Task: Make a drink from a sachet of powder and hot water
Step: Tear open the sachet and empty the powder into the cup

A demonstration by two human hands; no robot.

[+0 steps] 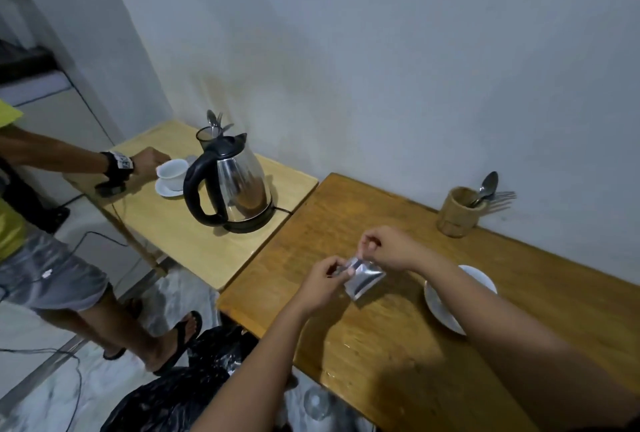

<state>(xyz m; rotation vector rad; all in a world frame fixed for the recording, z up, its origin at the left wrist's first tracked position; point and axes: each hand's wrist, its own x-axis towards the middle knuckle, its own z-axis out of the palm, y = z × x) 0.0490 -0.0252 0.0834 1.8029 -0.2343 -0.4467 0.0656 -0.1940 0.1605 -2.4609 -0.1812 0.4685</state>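
- Both hands are up over the darker wooden table (398, 345), working a small silver sachet (365, 278) between them.
- The left hand (323, 284) pinches the sachet's upper left corner between thumb and fingers, clenched tight to anchor it.
- The right hand (391, 247) grips the top edge at about twelve o'clock from the sachet, fingertips nipped on what looks like a thin strip. My read: this is the tearing grip, two hands pulling opposite ways across the seal.
- The sachet hangs clear of the tabletop, tilted, body down, so the powder sits low and away from the tear.
- At three o'clock from the sachet sits a white saucer (483, 279), half hidden by the right forearm; whether a cup stands on it, I cannot tell.
- The kettle (232, 186) waits on its base on the lighter table (194, 244), at ten o'clock and well apart; hot water comes later, I'd judge.
- Beyond the kettle, another person's hand (147, 163) rests beside a white cup (173, 170) on its own saucer.
- A bamboo holder (459, 212) with spoons stands at one o'clock, by the wall, handy for stirring.
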